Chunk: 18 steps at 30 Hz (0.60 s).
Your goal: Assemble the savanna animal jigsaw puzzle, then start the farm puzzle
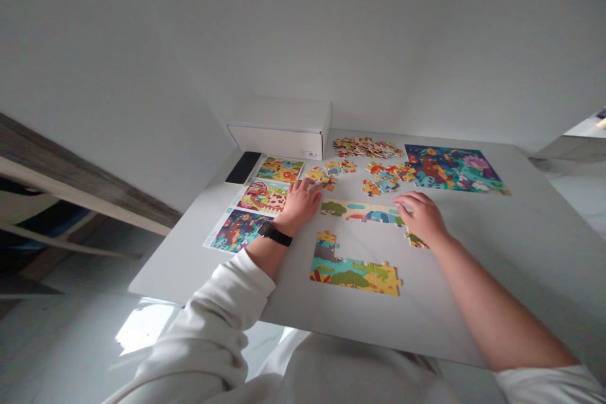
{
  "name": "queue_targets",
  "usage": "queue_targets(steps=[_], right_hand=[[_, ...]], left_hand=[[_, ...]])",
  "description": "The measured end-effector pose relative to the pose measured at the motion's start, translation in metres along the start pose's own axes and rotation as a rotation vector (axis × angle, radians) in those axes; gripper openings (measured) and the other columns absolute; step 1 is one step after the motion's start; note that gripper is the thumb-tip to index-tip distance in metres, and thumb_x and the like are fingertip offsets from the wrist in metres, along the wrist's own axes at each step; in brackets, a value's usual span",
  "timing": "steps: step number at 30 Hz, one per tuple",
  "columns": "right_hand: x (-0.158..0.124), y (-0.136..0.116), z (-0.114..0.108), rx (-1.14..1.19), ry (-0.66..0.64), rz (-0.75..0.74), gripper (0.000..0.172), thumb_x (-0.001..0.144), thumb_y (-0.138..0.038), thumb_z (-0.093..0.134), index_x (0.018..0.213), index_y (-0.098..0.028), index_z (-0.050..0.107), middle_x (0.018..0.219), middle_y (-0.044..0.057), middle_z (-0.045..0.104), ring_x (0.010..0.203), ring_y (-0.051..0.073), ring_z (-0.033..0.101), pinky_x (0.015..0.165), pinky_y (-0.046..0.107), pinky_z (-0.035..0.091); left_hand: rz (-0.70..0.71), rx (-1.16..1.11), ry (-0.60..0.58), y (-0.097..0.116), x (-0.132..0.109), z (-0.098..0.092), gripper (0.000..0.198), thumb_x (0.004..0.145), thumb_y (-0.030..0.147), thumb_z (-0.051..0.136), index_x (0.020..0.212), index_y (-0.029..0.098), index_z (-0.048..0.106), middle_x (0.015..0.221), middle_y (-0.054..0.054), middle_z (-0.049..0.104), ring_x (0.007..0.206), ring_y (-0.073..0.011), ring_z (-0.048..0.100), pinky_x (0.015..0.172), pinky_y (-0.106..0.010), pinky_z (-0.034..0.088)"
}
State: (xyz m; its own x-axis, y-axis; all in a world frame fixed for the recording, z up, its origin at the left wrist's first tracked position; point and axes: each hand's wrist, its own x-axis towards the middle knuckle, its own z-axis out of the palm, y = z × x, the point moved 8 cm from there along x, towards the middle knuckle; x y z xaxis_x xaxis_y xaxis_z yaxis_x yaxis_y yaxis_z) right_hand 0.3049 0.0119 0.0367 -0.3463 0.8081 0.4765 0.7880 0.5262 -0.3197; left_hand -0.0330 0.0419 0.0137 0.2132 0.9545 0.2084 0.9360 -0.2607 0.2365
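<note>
My left hand (303,200), wearing a black watch, lies on the table with its fingers apart. Its fingertips reach a few loose yellow puzzle pieces (328,184). My right hand (423,216) is over the right end of a joined puzzle strip (364,212) with a tree and a blue elephant. Its fingers are bent together, and whatever is between them is hidden. Partly under that palm lies a puzzle piece (417,240). Closer to me is a joined L-shaped puzzle section (357,276) with green and yellow parts.
A picture sheet (260,197) with several scenes lies left, beside a black phone (243,167). Behind stands a white box (279,129). A puzzle-piece heap (364,147) and a smaller pile (386,178) lie farther back. A dark blue picture puzzle (457,168) is at right, near the wall.
</note>
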Motion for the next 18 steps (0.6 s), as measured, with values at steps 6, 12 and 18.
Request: queue_targets(steps=[6,12,18], right_hand=[[0.000,-0.007,0.003,0.015,-0.019,0.006,0.025,0.100,-0.024,0.057,0.103,-0.027,0.081,0.108,0.009,0.081,0.104,0.031,0.074,0.099,0.049,0.059],[-0.001,-0.009,0.004,0.006,-0.026,-0.007,0.024,0.100,-0.025,0.057,0.104,-0.026,0.081,0.109,0.010,0.081,0.103,0.031,0.074,0.098,0.048,0.059],[0.000,-0.012,0.006,0.001,-0.041,-0.012,0.023,0.100,-0.023,0.058,0.103,-0.026,0.081,0.107,0.009,0.082,0.101,0.030,0.074,0.096,0.047,0.058]], left_hand=[[-0.070,0.004,0.067,-0.005,-0.003,-0.010,0.032,0.107,0.039,0.053,0.114,0.028,0.082,0.131,-0.013,0.072,0.123,-0.0362,0.060,0.111,-0.055,0.044],[-0.201,0.036,0.072,-0.020,-0.006,-0.016,0.040,0.103,0.055,0.060,0.112,0.021,0.079,0.125,-0.018,0.071,0.123,-0.0423,0.060,0.106,-0.058,0.045],[-0.219,0.023,0.029,-0.019,-0.003,-0.014,0.042,0.099,0.057,0.066,0.121,0.023,0.078,0.135,-0.018,0.067,0.129,-0.0432,0.058,0.110,-0.059,0.044]])
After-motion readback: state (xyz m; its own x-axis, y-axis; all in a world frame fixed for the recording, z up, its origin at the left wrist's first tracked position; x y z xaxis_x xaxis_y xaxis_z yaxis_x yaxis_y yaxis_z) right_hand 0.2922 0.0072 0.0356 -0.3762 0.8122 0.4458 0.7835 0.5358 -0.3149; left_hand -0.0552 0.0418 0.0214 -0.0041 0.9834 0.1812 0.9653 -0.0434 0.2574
